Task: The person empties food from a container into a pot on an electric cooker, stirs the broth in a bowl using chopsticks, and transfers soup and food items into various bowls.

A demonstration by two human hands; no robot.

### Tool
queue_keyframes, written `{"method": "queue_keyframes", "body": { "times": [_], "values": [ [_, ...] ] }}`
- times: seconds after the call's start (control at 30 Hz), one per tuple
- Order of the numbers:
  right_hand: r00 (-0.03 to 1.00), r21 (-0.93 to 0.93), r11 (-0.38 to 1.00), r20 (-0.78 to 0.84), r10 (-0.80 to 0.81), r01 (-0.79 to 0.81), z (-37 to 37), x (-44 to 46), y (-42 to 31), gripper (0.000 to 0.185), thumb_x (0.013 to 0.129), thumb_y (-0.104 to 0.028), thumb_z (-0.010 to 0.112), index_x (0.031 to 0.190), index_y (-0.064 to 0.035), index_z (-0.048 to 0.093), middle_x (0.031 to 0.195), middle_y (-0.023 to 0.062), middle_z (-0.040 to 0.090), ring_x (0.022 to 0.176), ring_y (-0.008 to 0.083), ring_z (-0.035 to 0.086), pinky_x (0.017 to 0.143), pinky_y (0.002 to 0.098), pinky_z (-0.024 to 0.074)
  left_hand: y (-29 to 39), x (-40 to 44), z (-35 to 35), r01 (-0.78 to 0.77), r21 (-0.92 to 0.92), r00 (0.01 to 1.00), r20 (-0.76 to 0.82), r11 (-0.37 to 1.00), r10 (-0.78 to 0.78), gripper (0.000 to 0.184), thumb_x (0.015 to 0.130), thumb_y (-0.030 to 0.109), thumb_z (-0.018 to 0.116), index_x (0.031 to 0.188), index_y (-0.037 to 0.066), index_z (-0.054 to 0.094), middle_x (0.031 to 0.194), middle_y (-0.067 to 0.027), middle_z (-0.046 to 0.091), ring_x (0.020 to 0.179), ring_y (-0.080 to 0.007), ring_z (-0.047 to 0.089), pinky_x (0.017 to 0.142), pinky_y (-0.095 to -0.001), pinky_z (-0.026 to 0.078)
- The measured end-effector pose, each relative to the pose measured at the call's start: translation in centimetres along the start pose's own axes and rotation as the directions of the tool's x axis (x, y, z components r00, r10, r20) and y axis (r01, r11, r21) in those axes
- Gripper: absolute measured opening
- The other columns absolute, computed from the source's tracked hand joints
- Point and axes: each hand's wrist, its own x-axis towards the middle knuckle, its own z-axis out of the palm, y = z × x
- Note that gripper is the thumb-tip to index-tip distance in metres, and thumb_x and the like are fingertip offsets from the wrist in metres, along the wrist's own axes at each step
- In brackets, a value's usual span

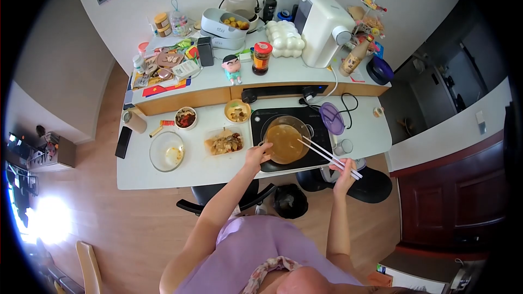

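A pot (287, 140) of brown broth sits on the black induction cooktop (260, 118). My left hand (257, 157) is closed at the pot's left rim, where its handle would be; the handle itself is hidden by the fingers. In my right hand (343, 176) is a pair of long pale chopsticks (325, 155), their tips reaching into the broth on its right side. Left of the cooktop stands a clear container (223, 142) of mixed food. Behind it is a yellow bowl (237, 111) with some pieces in it.
A glass bowl (166, 152), a small bowl with red contents (186, 118) and a phone (123, 142) lie to the left. Right of the cooktop are a purple lid (332, 118) and a glass (343, 147). The raised shelf holds a jar (261, 58) and a white dispenser (324, 30).
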Motion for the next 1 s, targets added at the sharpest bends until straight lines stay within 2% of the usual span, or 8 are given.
{"method": "queue_keyframes", "body": {
  "times": [0.33,0.47,0.77,0.8,0.83,0.93,0.97,1.0],
  "values": [
    [0.999,0.044,0.999,-0.037,-0.008,0.01,0.2,1.2,0.6,0.03,0.097,-0.025,0.04,0.086,0.0008,0.049,0.079,0.0113,0.056,0.059,0.0193,0.061,0.055,0.0292,0.053,-0.7,2.2,0.3,0.031,-0.01,0.999,-0.019,0.999,-0.031,0.043,0.071,0.017,0.075,0.097,-0.009,0.053,0.093,-0.0135,0.059,0.078,-0.0219,0.064,0.066,-0.0268,0.055],
    [0.999,0.044,0.999,-0.035,-0.028,0.03,0.9,1.4,1.1,0.031,0.097,-0.026,0.039,0.088,0.0019,0.049,0.078,0.0156,0.06,0.057,0.0209,0.062,0.057,0.029,0.0525,-1.1,2.5,0.2,0.038,0.002,0.999,-0.037,0.999,-0.038,0.046,0.071,0.017,0.076,0.099,-0.01,0.053,0.096,-0.0137,0.057,0.078,-0.021,0.064,0.066,-0.0264,0.055],
    [0.999,0.003,1.0,-0.033,-0.026,0.026,2.5,0.9,1.3,0.033,0.097,-0.028,0.038,0.087,0.0017,0.049,0.079,0.0148,0.059,0.057,0.0206,0.062,0.056,0.0291,0.0524,-1.1,2.5,-0.2,0.076,-0.025,0.997,0.032,0.997,-0.075,0.058,0.075,0.023,0.075,0.11,-0.012,0.044,0.105,-0.0154,0.054,0.084,-0.0213,0.062,0.076,-0.0255,0.053],
    [0.999,0.003,1.0,-0.036,-0.016,0.016,2.7,0.6,1.2,0.032,0.097,-0.028,0.039,0.087,0.0014,0.049,0.079,0.014,0.058,0.058,0.0204,0.061,0.056,0.0288,0.0528,-1.0,2.2,-0.2,0.071,-0.02,0.997,0.028,0.997,-0.07,0.059,0.075,0.023,0.075,0.11,-0.012,0.043,0.106,-0.0155,0.053,0.084,-0.0216,0.062,0.077,-0.0262,0.053],
    [0.999,0.005,1.0,-0.04,-0.011,0.011,3.0,0.4,0.9,0.032,0.097,-0.028,0.04,0.087,0.0011,0.049,0.08,0.0132,0.057,0.059,0.0202,0.061,0.056,0.0286,0.0532,-0.6,1.7,0.0,0.078,0.087,0.997,-0.019,0.993,-0.077,0.057,0.079,0.03,0.071,0.108,-0.012,0.047,0.1,-0.0163,0.056,0.084,-0.0216,0.062,0.077,-0.0289,0.052],
    [0.999,0.009,1.0,-0.047,-0.021,0.021,3.2,0.5,1.0,0.031,0.097,-0.027,0.04,0.088,0.0016,0.048,0.08,0.0127,0.056,0.061,0.0208,0.061,0.055,0.0284,0.0539,0.6,2.2,-1.8,-0.086,0.511,0.96,-0.187,0.855,0.209,0.05,0.082,0.037,0.066,0.1,-0.008,0.054,0.091,-0.0171,0.061,0.082,-0.0226,0.062,0.074,-0.0312,0.051],
    [0.998,0.014,0.999,-0.056,-0.029,0.03,3.1,0.4,1.0,0.031,0.097,-0.027,0.04,0.088,0.0017,0.048,0.08,0.0127,0.056,0.062,0.021,0.061,0.055,0.0283,0.0541,1.5,2.5,-2.8,-0.226,0.758,0.818,-0.194,0.612,0.542,0.044,0.084,0.039,0.062,0.091,-0.004,0.06,0.086,-0.0175,0.063,0.081,-0.0248,0.063,0.071,-0.0337,0.05],
    [0.997,0.018,0.999,-0.067,-0.036,0.037,3.0,0.2,1.0,0.031,0.097,-0.027,0.04,0.088,0.0019,0.048,0.08,0.0127,0.056,0.062,0.0212,0.061,0.055,0.0283,0.0542,3.4,3.3,-4.6,-0.316,0.755,0.769,-0.151,0.575,0.621,0.035,0.084,0.033,0.062,0.09,-0.001,0.061,0.089,-0.0171,0.064,0.081,-0.0289,0.062,0.072,-0.0376,0.049]
  ]
}}
